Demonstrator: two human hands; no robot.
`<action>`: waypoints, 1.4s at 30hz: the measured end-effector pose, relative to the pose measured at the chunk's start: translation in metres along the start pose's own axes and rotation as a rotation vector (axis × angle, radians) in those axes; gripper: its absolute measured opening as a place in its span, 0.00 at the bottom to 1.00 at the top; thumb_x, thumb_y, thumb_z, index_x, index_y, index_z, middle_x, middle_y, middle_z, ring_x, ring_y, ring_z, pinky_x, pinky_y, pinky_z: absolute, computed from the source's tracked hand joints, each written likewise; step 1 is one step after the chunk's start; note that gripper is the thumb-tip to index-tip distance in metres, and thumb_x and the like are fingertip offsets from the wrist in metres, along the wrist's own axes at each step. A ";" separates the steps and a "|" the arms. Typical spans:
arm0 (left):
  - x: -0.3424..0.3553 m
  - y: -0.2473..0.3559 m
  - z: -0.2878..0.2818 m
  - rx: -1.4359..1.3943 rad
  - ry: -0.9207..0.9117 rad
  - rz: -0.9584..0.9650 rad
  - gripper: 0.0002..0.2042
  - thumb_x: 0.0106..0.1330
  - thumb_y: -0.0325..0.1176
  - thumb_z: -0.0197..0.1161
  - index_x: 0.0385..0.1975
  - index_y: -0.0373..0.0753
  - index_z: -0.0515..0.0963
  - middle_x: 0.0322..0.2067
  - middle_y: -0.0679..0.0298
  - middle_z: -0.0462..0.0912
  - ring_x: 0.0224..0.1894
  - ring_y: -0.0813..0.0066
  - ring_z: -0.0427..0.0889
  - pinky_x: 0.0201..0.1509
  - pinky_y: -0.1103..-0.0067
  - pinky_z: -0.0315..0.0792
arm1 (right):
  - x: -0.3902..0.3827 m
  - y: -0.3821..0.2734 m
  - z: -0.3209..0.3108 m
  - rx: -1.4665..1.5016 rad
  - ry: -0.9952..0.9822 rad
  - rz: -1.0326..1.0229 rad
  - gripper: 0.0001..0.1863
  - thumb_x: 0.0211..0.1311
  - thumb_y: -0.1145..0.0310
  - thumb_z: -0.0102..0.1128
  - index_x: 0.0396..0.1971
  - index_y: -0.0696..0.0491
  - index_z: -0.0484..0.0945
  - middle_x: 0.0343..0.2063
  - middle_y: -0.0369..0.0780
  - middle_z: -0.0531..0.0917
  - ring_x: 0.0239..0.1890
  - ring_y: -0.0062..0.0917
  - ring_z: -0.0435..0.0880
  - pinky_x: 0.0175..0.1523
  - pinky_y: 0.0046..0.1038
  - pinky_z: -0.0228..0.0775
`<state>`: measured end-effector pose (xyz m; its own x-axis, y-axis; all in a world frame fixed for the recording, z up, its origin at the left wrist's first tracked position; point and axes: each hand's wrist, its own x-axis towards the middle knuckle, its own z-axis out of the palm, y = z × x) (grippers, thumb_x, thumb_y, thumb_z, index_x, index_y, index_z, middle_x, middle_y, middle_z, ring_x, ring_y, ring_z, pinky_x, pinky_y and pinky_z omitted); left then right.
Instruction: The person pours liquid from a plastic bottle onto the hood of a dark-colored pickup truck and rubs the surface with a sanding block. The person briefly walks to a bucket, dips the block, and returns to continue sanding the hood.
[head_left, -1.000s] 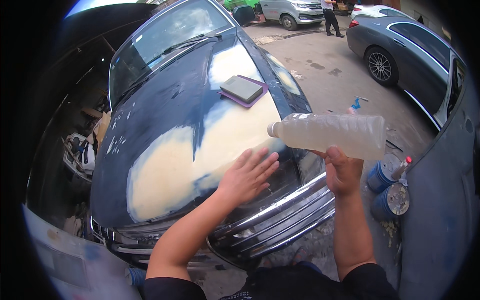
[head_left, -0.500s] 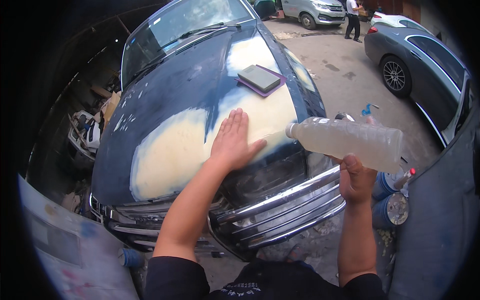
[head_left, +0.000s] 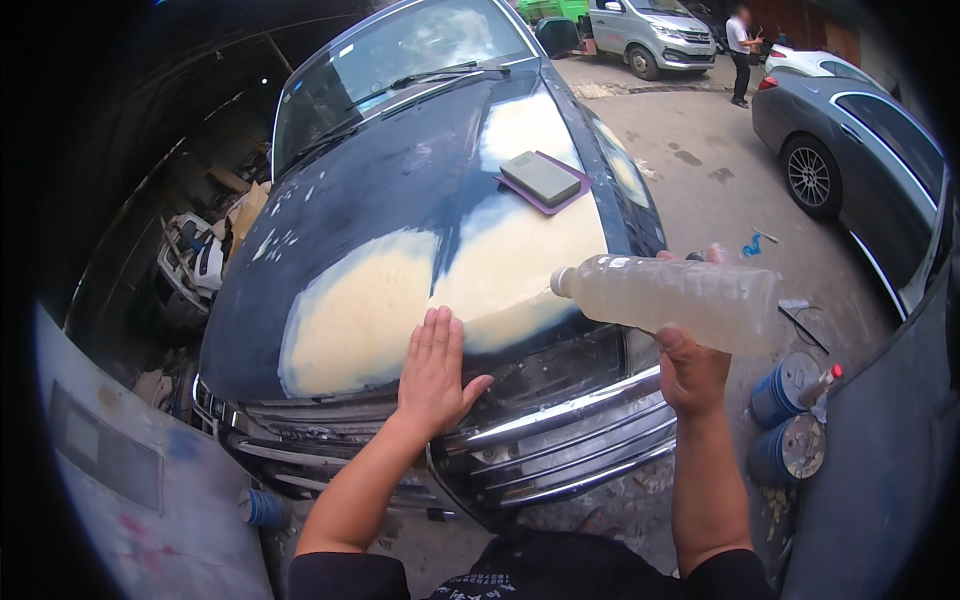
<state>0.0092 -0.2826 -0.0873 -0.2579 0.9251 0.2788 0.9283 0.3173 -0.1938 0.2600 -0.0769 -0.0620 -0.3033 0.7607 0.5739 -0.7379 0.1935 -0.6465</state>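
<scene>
My left hand lies open, fingers stretched out, on the front of the dark blue car hood, at the lower edge of the cream filler patches. My right hand grips a clear plastic bottle of cloudy liquid, held almost horizontally over the hood's right front, its capped neck pointing left toward the patch. Farther up the hood, a grey sanding block rests on a purple sheet.
The chrome grille and bumper are below my hands. Blue drums stand at right beside a grey panel. A parked grey sedan, a van and a person are beyond. Scrap parts lie at left.
My left hand first slid up the filler patch and has since come back toward the front edge, farther left. My right hand still holds the bottle. The view has shifted a little.
</scene>
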 end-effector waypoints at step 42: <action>0.091 0.024 -0.004 -0.054 -0.019 0.122 0.41 0.69 0.58 0.51 0.72 0.31 0.52 0.74 0.46 0.49 0.78 0.52 0.44 0.79 0.62 0.39 | -0.004 -0.008 0.027 -0.140 -0.064 -0.047 0.57 0.54 0.62 0.77 0.74 0.55 0.43 0.61 0.51 0.72 0.63 0.36 0.74 0.66 0.38 0.69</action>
<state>0.0091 -0.1917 -0.0632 -0.1465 0.9600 0.2386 0.9660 0.1907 -0.1744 0.2505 -0.0979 -0.0455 -0.3114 0.7083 0.6335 -0.6628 0.3159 -0.6789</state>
